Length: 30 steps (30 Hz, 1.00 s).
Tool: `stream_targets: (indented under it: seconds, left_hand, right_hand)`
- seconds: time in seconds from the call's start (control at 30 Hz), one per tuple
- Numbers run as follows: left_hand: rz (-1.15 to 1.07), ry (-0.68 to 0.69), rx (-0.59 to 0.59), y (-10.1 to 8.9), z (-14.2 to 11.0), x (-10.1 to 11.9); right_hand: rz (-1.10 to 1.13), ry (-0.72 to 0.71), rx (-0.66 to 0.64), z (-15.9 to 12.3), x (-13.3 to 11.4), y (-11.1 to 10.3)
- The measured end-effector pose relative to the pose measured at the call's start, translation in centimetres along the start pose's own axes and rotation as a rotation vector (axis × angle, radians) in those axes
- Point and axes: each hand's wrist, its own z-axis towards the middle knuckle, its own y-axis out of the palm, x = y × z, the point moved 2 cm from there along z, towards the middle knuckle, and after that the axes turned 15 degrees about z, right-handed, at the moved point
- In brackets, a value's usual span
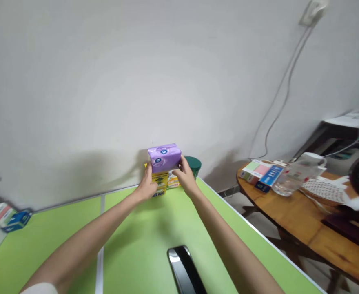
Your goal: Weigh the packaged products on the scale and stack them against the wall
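Between my two hands is a purple soft pack, wrapped in shiny film with small blue logos. It looks like a pack of tissues. My left hand closes on its left end, and my right hand grips the right end. Just below the pack stand yellow boxes, one above the other, partly covered by my left hand. Whether the pack touches them I cannot tell. A white and yellow box shows between my hands. Behind my right hand is a round container with a dark green lid.
A shiny black and silver object lies on the green table between my forearms. Blue and white boxes sit at the left. On the right, a wooden table carries boxes and a clear jug. Cables hang along the wall.
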Motion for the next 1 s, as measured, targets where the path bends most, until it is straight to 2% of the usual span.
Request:
stream_targets:
  seconds: [0.1,0.17,0.27,0.33,0.4,0.5,0.57,0.63,0.77,0.83,0.93,1.0]
  left_hand:
    - [0.126,-0.016,-0.064,-4.7,-8.6,0.7]
    - [0.212,-0.046,-0.105,-7.7,-15.2,1.1]
    - [0.29,-0.142,-0.1,-11.3,-25.0,0.7]
    - [0.313,-0.245,-0.069,-12.9,-31.2,-0.2]
    - [0.31,-0.372,-0.042,-13.8,-36.9,-1.6]
    - [0.283,-0.497,0.026,-14.2,-43.5,-4.2]
    - [0.254,-0.543,0.086,-13.9,-46.2,-5.6]
    - [0.216,-0.588,0.102,-13.4,-47.6,-6.6]
    - [0.157,-0.648,0.078,-12.9,-47.9,-7.1]
    - [0.141,-0.661,0.165,-13.4,-47.7,-6.8]
    - [0.16,-0.687,0.309,-15.0,-47.5,-6.4]
    - [0.187,-0.696,0.338,-16.2,-47.5,-6.1]
  right_hand:
    - [0.107,0.016,-0.132,-8.0,-1.7,3.1]
    - [0.155,0.079,-0.192,-14.4,-2.4,5.5]
    - [0.156,0.205,-0.263,-24.3,-3.0,9.2]
    - [0.132,0.289,-0.296,-30.0,-3.1,11.6]
    - [0.102,0.361,-0.317,-34.5,-2.9,13.7]
    - [0.076,0.367,-0.351,-38.9,-2.0,16.3]
    - [0.053,0.355,-0.366,-40.6,-0.9,17.3]
    - [0.024,0.381,-0.377,-41.5,0.2,17.7]
    - [-0.024,0.469,-0.419,-41.6,1.6,17.2]
    - [-0.061,0.49,-0.394,-40.9,1.6,16.3]
    - [-0.104,0.451,-0.293,-39.3,1.4,14.3]
    - [-0.101,0.434,-0.248,-38.6,1.4,13.2]
